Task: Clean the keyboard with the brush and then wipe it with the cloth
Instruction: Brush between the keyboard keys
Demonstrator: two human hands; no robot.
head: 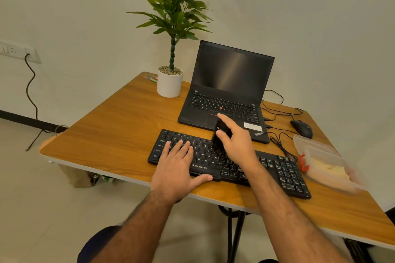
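Here the right hand (233, 141) grips the brush (220, 134) over the keyboard's (284, 173) middle, its long axis running left-right, while the left hand (179, 162) lies spread flat on it.

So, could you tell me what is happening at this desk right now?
A person is cleaning the black keyboard on the wooden table. The left hand lies flat on the keyboard's left side, steadying it, while the right hand holds a dark brush with its bristles down on the middle keys. A pale cloth seems to lie in the clear plastic box at the right, not yet used. An open laptop sits behind.
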